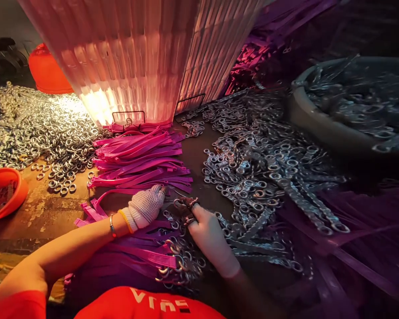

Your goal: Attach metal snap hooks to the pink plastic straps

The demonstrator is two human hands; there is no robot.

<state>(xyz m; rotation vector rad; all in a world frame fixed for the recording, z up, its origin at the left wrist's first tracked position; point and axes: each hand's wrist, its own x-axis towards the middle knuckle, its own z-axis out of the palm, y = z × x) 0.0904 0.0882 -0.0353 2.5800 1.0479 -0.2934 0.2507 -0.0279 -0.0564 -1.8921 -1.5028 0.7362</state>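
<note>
My left hand (146, 207), in a white dotted knit glove, is closed with its fingertips pressed together beside the ends of the magenta straps (142, 155). What it pinches is too small to make out. Close to its right, my right hand (208, 232) has dark covers on its fingers and pinches a metal ring (177, 203) at the fingertips. A thin bright piece of metal (180, 193) shows between the hands. Below them lie more magenta straps (149, 254) with metal rings (182, 261) at their right ends.
Loose rings (63, 141) are heaped at left, near an orange bowl (6, 195) and an orange lamp shade (48, 71). Ring-ended metal pieces (252, 164) cover the right side. Behind them stands a large tub (306, 106). A corrugated panel (136, 66) rises at the back.
</note>
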